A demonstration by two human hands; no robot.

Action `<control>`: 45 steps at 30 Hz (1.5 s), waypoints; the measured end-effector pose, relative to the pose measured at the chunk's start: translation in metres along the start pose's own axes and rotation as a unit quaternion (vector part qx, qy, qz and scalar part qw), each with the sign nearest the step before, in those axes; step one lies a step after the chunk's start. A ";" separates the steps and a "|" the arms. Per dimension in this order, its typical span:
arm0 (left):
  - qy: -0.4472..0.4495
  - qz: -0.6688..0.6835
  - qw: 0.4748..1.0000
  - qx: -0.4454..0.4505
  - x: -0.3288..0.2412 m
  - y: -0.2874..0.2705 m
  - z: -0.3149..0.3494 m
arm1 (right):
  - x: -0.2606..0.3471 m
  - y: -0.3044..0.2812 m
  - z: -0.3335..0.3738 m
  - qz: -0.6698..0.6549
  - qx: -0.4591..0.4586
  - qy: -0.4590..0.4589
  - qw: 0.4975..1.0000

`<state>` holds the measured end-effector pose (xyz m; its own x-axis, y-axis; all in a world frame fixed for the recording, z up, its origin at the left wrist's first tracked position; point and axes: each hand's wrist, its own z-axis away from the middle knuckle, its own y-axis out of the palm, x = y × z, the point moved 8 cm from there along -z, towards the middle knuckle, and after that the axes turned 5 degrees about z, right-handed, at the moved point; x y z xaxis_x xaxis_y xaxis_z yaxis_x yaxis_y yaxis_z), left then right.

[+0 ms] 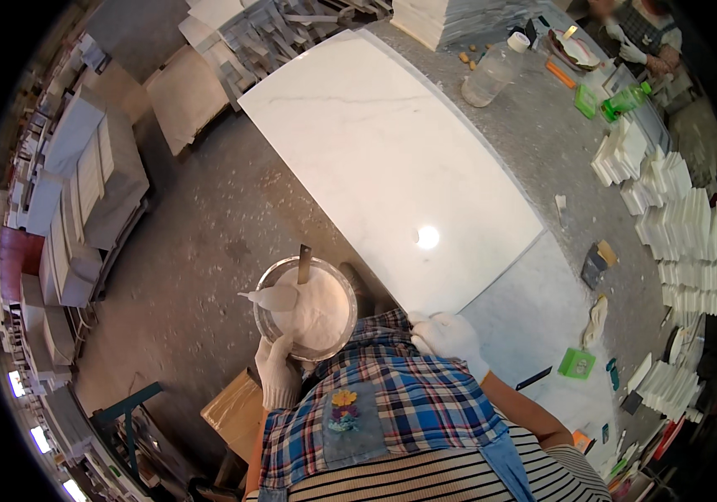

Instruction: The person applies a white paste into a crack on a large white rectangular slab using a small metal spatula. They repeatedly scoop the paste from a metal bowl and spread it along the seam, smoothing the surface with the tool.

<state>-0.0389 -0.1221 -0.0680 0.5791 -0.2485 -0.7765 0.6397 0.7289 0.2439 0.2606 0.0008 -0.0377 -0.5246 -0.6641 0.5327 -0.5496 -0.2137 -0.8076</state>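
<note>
My left hand (pixel 276 368), in a white knit glove, grips the near left rim of a round metal bowl (pixel 347 289). White powder (pixel 321 314) fills much of the bowl. A pale squeeze bottle (pixel 278 298) lies in it, its thin nozzle poking past the left rim. The flat blade of a scraper (pixel 304 261) sticks up at the far rim. My right hand (pixel 449 336), also gloved, is closed at the near edge of a glossy white stone slab (pixel 392 159); its fingertips are hidden, and I cannot make out what they hold.
Right of the slab, the worktable bears a green box (pixel 576 363), a dark-bladed tool (pixel 534 378), a clear bottle (pixel 494 71) and stacked white tiles (pixel 689 243). Stone slabs (pixel 95 184) stand at left. A cardboard box (pixel 235 410) is near my left arm. Another person (pixel 647 38) works at far right.
</note>
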 end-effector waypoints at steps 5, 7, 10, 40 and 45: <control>0.014 0.002 1.000 0.016 0.000 -0.001 0.002 | -0.003 -0.002 0.005 -0.040 0.034 0.071 0.996; 0.016 0.003 0.999 0.029 -0.002 0.002 0.005 | -0.003 -0.010 0.009 0.035 -0.010 0.070 0.997; -0.001 -0.015 1.000 0.017 0.002 -0.004 0.008 | -0.001 -0.028 0.012 0.108 -0.099 0.079 0.986; 0.010 0.007 1.000 0.004 0.010 -0.009 0.024 | 0.006 -0.015 0.014 0.057 -0.028 -0.012 0.998; 0.011 0.003 1.000 0.001 0.009 -0.007 0.021 | -0.001 -0.026 0.010 0.074 -0.004 0.050 0.996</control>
<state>-0.0275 -0.1431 -0.0640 0.5714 -0.2292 -0.7880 0.6373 0.7289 0.2501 0.2820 0.0005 -0.0197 -0.6620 -0.6132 0.4310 -0.4660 -0.1137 -0.8775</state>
